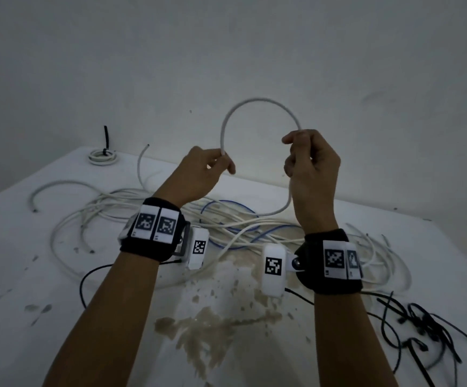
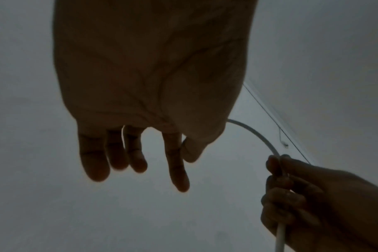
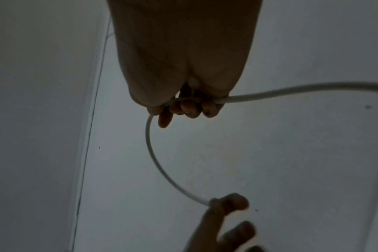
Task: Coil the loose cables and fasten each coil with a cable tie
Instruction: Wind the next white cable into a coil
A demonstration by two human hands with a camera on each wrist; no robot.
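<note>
Nearest to us, at the right near corner of the table (image 1: 45, 275), lie the black ties (image 1: 422, 325) in a loose heap. They are closer to our right hand than to the left one. A thin black wire (image 1: 87, 280) runs on the near left side.

Further in, behind our wrists, the pile (image 1: 154, 216) of white cables spreads from left to right over the middle of the table, with a blue cable (image 1: 235, 203) mixed into it.

Above the pile we hold the white cable (image 1: 257, 100) in the air. Our left hand (image 1: 198, 177) pinches its end between thumb and forefinger, and the other fingers are spread loosely. Our right hand (image 1: 313, 166) is closed around the same cable, fingers curled over it. Between the two hands the cable rises as an arch, so the first loop stands upright and faces us. Below the right hand the rest of the cable hangs down and curves left to the pile.

We judge that the next turn needs the left end brought across to the right hand, because the free length goes down from there. The two hands are near each other at almost the same height.

At the far left of the table rests one finished coil (image 1: 102, 157), already tied with a black tie.
</note>
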